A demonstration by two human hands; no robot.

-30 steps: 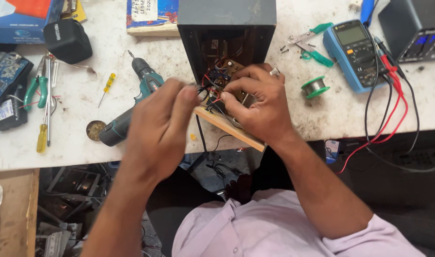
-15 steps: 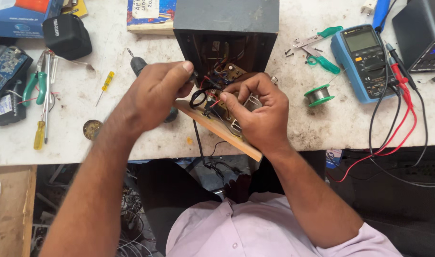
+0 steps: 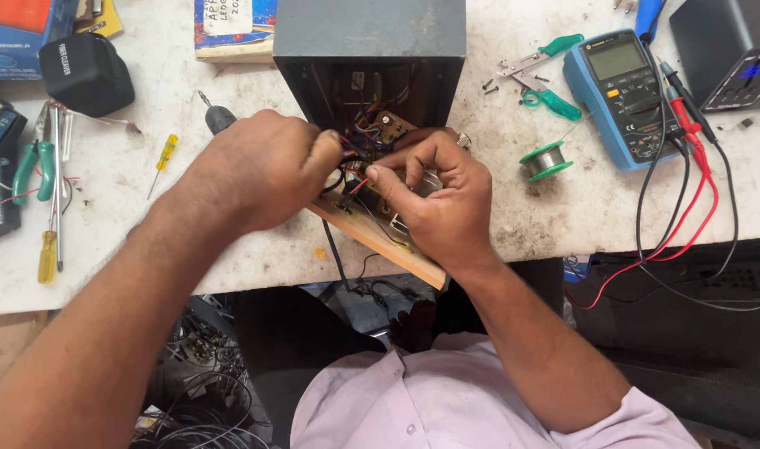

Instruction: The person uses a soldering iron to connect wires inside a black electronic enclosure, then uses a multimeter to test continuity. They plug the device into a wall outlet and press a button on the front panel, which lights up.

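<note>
1. Where the open grey box [image 3: 369, 33] meets the desk [image 3: 613, 208] edge, a board [image 3: 372, 233] juts out on a wooden strip.
2. Left hand [image 3: 255, 170] — fingers pinched together on wires [image 3: 347, 158] above the board.
3. Right hand [image 3: 434, 195] — fingers pinched on a red wire [image 3: 359, 185].
4. A solder spool [image 3: 546, 160] and blue meter [image 3: 625, 96] lie to the right.

My left hand [image 3: 259, 170] now lower, pinching wires [image 3: 347, 162] at board; right hand [image 3: 434, 195] shifts slightly nearer; drill [image 3: 218, 120] mostly hidden.
</note>
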